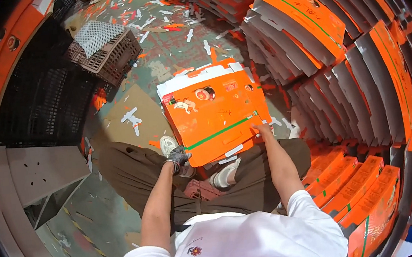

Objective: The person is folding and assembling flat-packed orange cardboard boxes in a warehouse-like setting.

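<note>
A stack of flat orange cardboard box blanks (219, 114) lies in front of my knees, with a green stripe near its close edge and white and grey sheet edges showing at the far side. My left hand (178, 157), in a grey glove, is closed on the stack's near left corner. Bare, my right hand (263, 129) is at the right edge, thumb over the top sheet and the other fingers mostly hidden. Small white cardboard tabs stick out below the near edge.
Tall piles of orange and grey blanks (300, 21) line the right side, with more orange blanks (360, 192) low beside my right leg. A brown plastic crate (115, 57) stands at far left near black crates (45, 101). Cardboard scraps (131, 117) litter the floor.
</note>
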A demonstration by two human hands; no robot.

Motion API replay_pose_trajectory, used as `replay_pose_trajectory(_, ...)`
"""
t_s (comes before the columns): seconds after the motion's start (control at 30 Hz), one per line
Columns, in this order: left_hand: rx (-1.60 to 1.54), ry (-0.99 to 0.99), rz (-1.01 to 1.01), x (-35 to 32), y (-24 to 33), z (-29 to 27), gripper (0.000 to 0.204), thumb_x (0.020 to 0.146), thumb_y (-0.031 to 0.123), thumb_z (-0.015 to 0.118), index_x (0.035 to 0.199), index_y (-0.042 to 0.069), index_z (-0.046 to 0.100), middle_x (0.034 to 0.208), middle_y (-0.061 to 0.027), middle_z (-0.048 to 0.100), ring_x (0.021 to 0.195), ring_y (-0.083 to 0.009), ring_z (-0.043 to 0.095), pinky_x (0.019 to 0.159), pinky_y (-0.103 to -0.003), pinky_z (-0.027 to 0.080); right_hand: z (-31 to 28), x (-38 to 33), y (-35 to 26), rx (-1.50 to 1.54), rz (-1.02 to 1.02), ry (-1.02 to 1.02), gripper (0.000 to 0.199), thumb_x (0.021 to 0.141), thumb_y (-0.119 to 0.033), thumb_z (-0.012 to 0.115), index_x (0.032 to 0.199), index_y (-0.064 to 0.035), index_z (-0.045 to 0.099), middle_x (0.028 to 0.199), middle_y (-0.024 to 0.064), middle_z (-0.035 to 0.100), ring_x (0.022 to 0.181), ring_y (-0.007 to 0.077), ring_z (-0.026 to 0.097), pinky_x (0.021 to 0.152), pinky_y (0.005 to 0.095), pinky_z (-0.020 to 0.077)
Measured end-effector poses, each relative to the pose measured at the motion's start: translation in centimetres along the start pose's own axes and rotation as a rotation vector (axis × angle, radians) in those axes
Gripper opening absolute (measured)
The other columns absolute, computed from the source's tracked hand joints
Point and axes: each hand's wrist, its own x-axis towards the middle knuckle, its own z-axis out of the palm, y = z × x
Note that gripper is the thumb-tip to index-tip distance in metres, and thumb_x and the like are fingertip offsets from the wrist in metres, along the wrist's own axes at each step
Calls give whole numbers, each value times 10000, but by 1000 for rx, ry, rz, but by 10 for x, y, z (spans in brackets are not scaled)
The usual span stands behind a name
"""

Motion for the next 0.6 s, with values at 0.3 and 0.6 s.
replay_pose_trajectory(0.3,-30,196,48,-6,-23,-24,179,722,64,649,771,100,481,643,-7,475,509,-122,436,402,-292,354,-20,-46,-53,-67,242,-110,665,609,-356,751,1115,-17,483,954,156,607,797,275,618,603,445,525)
replay_pose_trajectory(0.6,179,433,-44,31,-33,-31,764,694,447,626,1266,22,351,1240,-216,425,1122,-336,435,911,-364,363,-55,-125,-107,822,-487,-327,133,782,-97,608,878,-54,527,820,1,557,748,105,522,653,243,416)
